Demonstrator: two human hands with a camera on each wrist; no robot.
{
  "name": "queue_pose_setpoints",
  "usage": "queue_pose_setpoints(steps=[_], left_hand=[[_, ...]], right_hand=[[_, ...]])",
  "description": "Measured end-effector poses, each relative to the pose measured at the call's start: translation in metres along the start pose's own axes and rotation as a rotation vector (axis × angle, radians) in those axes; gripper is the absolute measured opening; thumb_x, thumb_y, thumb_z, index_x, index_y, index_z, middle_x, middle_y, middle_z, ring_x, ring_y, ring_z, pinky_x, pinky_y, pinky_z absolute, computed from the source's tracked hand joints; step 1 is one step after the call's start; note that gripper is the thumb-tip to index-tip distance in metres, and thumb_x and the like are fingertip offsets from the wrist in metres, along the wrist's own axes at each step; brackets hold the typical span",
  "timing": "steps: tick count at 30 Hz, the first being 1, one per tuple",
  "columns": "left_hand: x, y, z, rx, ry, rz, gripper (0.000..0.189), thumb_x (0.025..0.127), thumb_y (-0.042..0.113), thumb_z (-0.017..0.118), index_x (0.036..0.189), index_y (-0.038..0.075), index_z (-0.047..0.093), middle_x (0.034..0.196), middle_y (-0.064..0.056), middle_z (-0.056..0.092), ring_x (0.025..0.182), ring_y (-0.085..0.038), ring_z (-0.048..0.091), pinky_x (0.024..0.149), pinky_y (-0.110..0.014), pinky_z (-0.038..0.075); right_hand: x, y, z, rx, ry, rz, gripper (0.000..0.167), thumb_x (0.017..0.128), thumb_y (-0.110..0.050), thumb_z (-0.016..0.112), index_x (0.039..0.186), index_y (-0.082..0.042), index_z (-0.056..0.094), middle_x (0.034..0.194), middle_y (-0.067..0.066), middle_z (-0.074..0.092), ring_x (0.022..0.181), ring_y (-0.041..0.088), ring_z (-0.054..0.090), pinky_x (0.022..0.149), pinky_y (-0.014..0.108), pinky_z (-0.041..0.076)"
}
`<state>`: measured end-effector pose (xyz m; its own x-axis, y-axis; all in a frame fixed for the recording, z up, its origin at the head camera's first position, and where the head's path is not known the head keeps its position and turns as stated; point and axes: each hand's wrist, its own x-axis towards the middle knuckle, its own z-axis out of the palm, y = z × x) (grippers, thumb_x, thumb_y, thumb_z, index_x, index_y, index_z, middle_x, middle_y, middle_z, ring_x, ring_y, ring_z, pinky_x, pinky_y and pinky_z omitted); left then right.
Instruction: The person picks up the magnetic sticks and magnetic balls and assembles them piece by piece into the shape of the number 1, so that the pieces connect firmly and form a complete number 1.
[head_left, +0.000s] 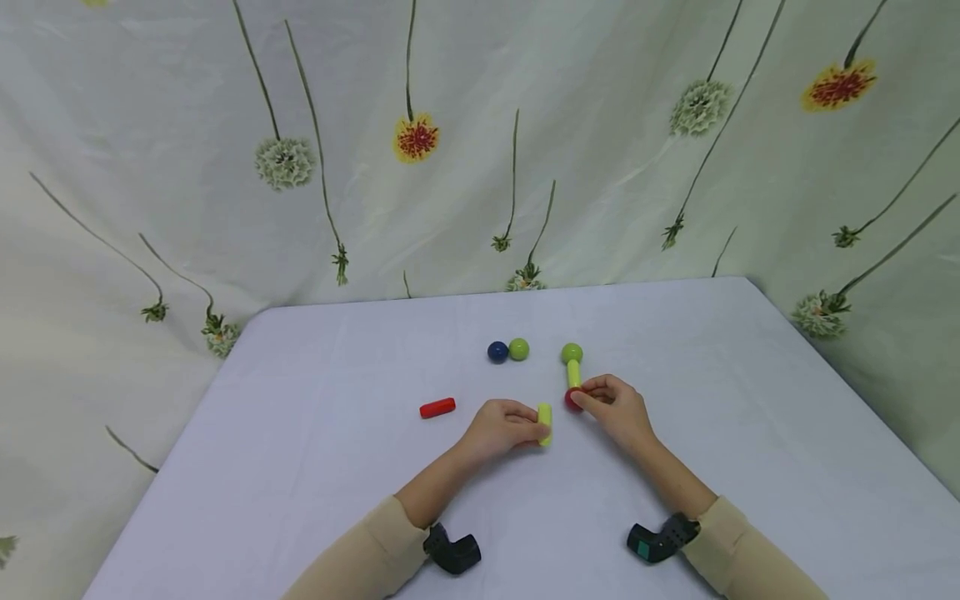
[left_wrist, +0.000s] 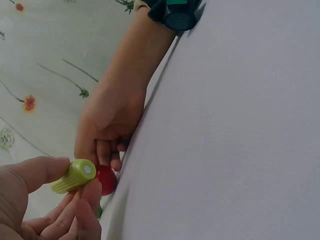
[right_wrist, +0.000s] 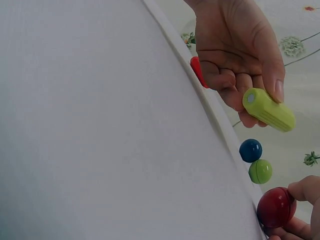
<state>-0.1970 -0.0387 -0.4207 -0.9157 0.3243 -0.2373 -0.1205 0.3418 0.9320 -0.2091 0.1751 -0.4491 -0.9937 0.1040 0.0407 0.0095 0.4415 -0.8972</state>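
Observation:
My left hand pinches a yellow-green ridged magnetic rod between thumb and fingers. One round, pale metallic end of that rod shows in the left wrist view. To its right, my right hand holds a red ball with thumb and fingertips. From the red ball a second yellow-green rod runs away from me to a green ball, the three in one line on the table. A small gap separates the left hand's rod from the red ball.
A red rod lies on the white-covered table left of my left hand. Farther back, a dark blue ball and another green ball sit side by side. A flower-patterned cloth hangs behind the table.

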Motion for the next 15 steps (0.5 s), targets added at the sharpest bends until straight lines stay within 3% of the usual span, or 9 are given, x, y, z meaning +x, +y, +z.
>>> queue_pose_setpoints(steps=[7,15], left_hand=[[0.002,0.002,0.012,-0.036,-0.025,-0.015,0.025,0.082,0.017,0.079,0.099,0.0,0.07,0.08,-0.006,0.073,0.071,-0.011,0.066,0.064,-0.022,0.05],[0.005,0.008,0.025,-0.007,-0.005,-0.037,0.022,0.08,0.016,0.08,0.094,0.0,0.072,0.077,-0.004,0.07,0.068,-0.01,0.065,0.063,-0.022,0.05]], right_hand=[[-0.001,0.0,0.0,0.01,-0.001,-0.006,0.027,0.087,-0.023,0.074,0.102,-0.003,0.064,0.092,0.006,0.069,0.086,0.019,0.062,0.071,0.024,0.048],[0.0,0.002,-0.001,0.024,-0.006,-0.015,0.03,0.087,-0.026,0.075,0.103,-0.003,0.064,0.091,0.006,0.069,0.084,0.018,0.063,0.072,0.024,0.048]])
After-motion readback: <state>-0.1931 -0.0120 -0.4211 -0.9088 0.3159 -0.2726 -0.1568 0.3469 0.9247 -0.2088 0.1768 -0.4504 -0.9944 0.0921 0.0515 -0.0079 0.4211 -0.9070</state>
